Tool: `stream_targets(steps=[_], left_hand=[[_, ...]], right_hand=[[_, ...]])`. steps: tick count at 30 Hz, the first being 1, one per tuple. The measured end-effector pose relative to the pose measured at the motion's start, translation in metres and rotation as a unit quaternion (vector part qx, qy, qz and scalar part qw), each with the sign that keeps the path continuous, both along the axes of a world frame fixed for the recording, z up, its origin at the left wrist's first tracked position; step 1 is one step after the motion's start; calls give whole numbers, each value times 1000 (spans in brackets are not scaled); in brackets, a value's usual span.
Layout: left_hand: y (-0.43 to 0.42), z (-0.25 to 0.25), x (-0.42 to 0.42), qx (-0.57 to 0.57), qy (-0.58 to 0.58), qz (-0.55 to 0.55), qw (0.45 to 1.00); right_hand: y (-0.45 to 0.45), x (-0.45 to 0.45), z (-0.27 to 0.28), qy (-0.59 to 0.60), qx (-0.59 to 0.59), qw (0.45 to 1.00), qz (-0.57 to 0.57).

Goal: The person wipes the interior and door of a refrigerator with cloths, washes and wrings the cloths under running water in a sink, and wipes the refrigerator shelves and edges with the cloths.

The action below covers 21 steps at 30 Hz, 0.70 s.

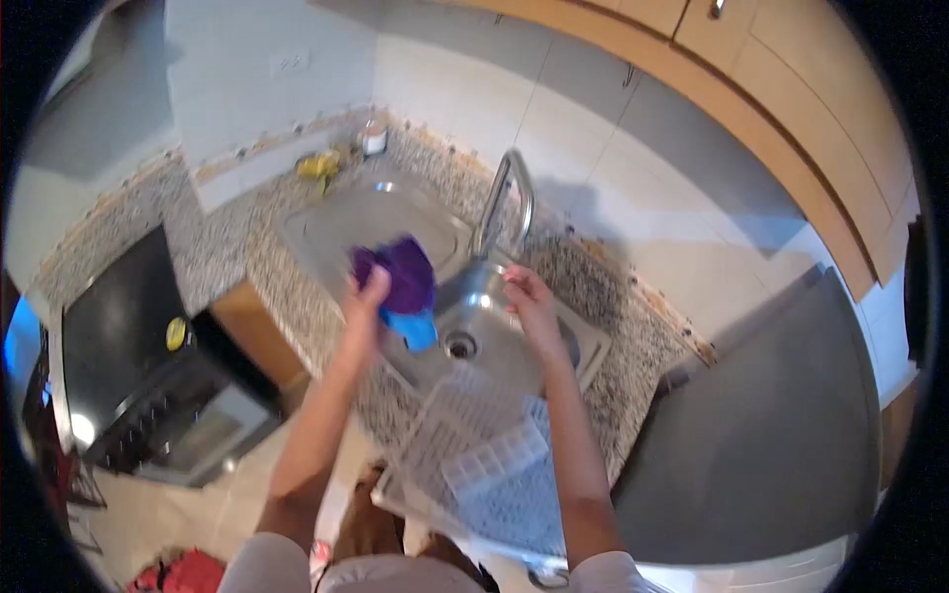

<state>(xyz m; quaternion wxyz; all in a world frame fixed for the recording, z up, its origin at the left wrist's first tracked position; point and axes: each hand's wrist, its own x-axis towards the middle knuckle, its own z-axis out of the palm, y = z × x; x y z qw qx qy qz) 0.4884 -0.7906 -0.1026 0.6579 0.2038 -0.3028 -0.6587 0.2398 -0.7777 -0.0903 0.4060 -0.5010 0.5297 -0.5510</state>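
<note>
Our left hand (366, 301) grips a soft-looking, blue-ended purple bundle (403, 279); our right hand (532, 301) curls above the smooth metal sink (484, 336), whether empty we cannot tell.

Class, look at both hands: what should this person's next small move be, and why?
Probably bring the right hand across to the purple-and-blue item: only the left hand grips it, over the sink, while the right hovers apart with nothing clearly visible in it.
</note>
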Motion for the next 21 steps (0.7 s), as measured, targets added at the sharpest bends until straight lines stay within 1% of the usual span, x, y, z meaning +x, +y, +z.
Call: stream_targets(steps=[1, 3, 4, 5, 6, 7, 8, 9, 10, 11, 12, 13, 14, 15, 16, 17, 18, 19, 20, 21], left_hand=[[-22, -10, -21, 10, -36, 5, 999], [-63, -60, -55, 43, -75, -92, 992], [-76, -79, -67, 69, -117, -137, 981], [-85, -98, -79, 98, -158, -182, 966], [-95, -120, -93, 76, -166, -180, 967], [-101, -131, -101, 56, -176, -179, 966], [-106, -144, -104, 81, -269, -185, 942], [-112, -158, -108, 90, -270, -200, 938], [-113, -174, -114, 76, -283, -216, 931], [-110, -190, -118, 63, -295, -234, 925], [-107, -196, -123, 54, -321, -227, 918], [-104, -203, -126, 60, -321, -241, 914], [-102, -207, -129, -4, -415, -233, 880], [-100, -211, -131, -70, -501, -221, 834], [-97, -215, -132, -68, -500, -231, 832], [-94, -217, -132, -158, -531, -194, 810], [-91, -220, -131, -247, -555, -156, 779], [-90, -220, -131, -242, -555, -168, 778], [-94, -216, -132, -268, -546, -181, 773], [-97, -213, -135, -295, -536, -192, 767]], right_hand=[[-40, 0, -3, -1, -21, 1000, -12], [-108, 2, -26, 10, 109, 985, -129], [-143, -1, -52, 13, 108, 984, -142], [-176, -7, -83, 20, 58, 982, -181], [-197, -14, -103, 26, 10, 976, -218], [-199, -15, -101, 29, 18, 973, -228], [-197, -16, -101, -10, 24, 981, -191], [-191, -14, -99, -51, 32, 986, -155], [-186, -18, -103, -53, 47, 983, -168], [-180, -23, -105, -59, 54, 988, -135], [-173, -26, -107, -65, 60, 991, -102], [-168, -27, -110, -66, 70, 989, -114], [-165, -24, -111, -79, 44, 989, -119], [-161, -17, -109, -92, 18, 988, -123], [-143, 6, -94, -40, -26, 984, -170], [-129, 14, -86, -41, -19, 983, -177], [-118, 20, -82, -52, 86, 986, -136], [-104, 27, -75, -67, 194, 974, -93], [-86, 32, -60, -96, 256, 961, -47], [-77, 25, -64, -101, 265, 957, -53]])
